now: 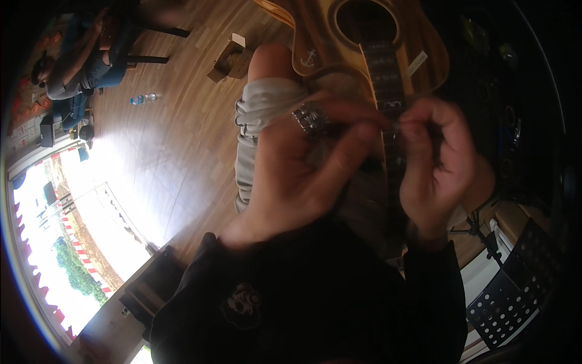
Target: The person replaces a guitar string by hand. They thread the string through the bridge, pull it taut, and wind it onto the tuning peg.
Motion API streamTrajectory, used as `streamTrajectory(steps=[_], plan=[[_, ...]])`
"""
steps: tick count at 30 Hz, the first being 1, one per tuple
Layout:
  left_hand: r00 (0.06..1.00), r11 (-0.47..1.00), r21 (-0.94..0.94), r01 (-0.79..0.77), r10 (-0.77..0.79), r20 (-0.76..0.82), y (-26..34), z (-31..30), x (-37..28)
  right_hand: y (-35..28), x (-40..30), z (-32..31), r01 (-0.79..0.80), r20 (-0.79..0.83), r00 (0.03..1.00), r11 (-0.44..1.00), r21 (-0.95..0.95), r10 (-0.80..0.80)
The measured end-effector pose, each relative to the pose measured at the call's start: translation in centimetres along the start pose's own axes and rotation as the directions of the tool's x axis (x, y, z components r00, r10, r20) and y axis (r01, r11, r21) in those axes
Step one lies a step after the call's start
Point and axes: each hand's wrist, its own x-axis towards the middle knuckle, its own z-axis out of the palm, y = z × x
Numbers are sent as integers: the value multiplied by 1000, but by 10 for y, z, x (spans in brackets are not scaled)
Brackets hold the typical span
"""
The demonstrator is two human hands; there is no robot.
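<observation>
An acoustic guitar (pixel 318 27) lies across my lap, its dark fretboard (pixel 384 77) running down towards my chest. Over the fretboard, my left hand (pixel 295 159) reaches in from the left, a wide silver ring (pixel 311 119) on one finger, thumb and forefinger close together. From the right comes my right hand (pixel 436 154), its thumb and forefinger pinched near the left fingertips. Something small and shiny shows between the hands, too blurred to name. An anchor emblem (pixel 308 58) and a pale label (pixel 417 63) are on the guitar's body.
An open cardboard box (pixel 231 59) and a plastic water bottle (pixel 142 98) are on the wood floor. A person (pixel 75 75) sits at the upper left. A black perforated music stand (pixel 504 305) stands at the lower right.
</observation>
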Motion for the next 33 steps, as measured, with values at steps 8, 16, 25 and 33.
streamTrajectory(steps=[8,16,25,33], plan=[[988,982,-107,153,-154,-2,2,2,-4,0,3,1,54,51,997,995,-79,-50],[998,996,88,-13,18,-52,-5,3,-3,-1,9,-5,384,92,918,803,-456,-387],[972,793,584,-171,234,-33,-18,3,-4,10,7,3,279,138,960,840,-466,-242],[971,781,606,-154,234,-54,-21,4,-1,27,11,6,301,74,952,866,-399,-297]])
